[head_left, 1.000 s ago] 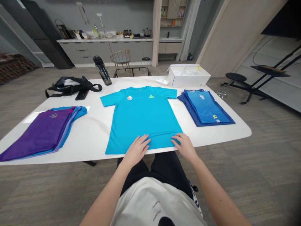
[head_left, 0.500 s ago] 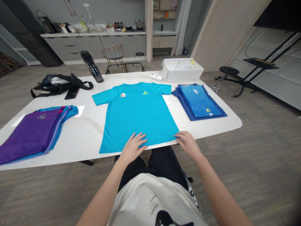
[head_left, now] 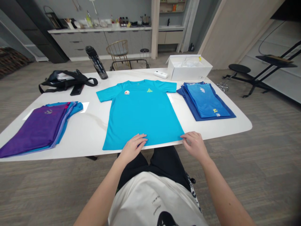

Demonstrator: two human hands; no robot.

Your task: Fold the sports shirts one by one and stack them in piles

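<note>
A turquoise short-sleeved T-shirt (head_left: 143,113) lies spread flat, front up, its collar toward the far side and its hem along the table's near edge. Small prints show on its chest. My left hand (head_left: 133,147) rests by the middle of the hem, fingers stretched out over the fabric and thumb apart. At the hem's right corner, the fingertips of my right hand (head_left: 194,144) touch the cloth, with the thumb held away from them. Neither hand grips the shirt.
Left on the white table (head_left: 89,135) is a stack of purple and blue shirts (head_left: 39,127); on the right, folded blue shirts (head_left: 207,102). Behind stand a white box (head_left: 189,70), a white remote-like object (head_left: 161,74), a dark bottle (head_left: 97,62), a black bag (head_left: 67,80) and a phone (head_left: 77,89).
The view has shifted slightly, so the table's contents appear a little to the right. My left hand's fingers have drawn closer together near the hem. The shirt lies as before.
</note>
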